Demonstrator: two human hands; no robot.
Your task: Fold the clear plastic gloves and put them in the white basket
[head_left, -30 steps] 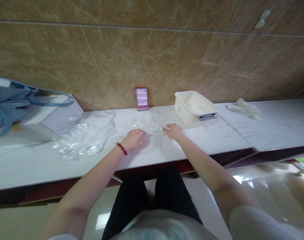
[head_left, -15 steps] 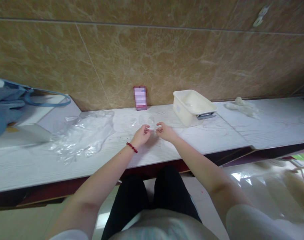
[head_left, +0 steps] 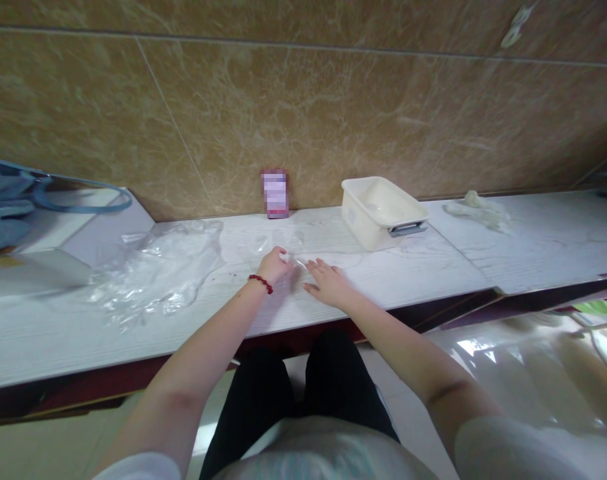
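Note:
My left hand (head_left: 276,265), with a red bead bracelet at the wrist, is closed in a pinch on a thin clear plastic piece (head_left: 300,262); its exact kind is too faint to tell. To its right, my right hand (head_left: 328,283) is open over the white counter, fingers stretched out and fingertips at the plastic's right end. Just beyond both hands lie flat clear plastic pieces (head_left: 283,239), hard to make out against the surface. A heap of clear plastic bags (head_left: 158,270) spreads out to the left of my left hand.
A cream plastic bin (head_left: 366,227) with a grey handle stands right of my hands by the wall. Against the tiled wall leans a phone (head_left: 276,193). Crumpled whitish plastic (head_left: 478,212) lies far right. At left is a white box (head_left: 83,233) with a blue bag (head_left: 6,207).
My right hand has opened from a pinch, lowering and flattening its fingers toward the counter. My left hand stays pinched, at nearly the same place. The view has shifted slightly.

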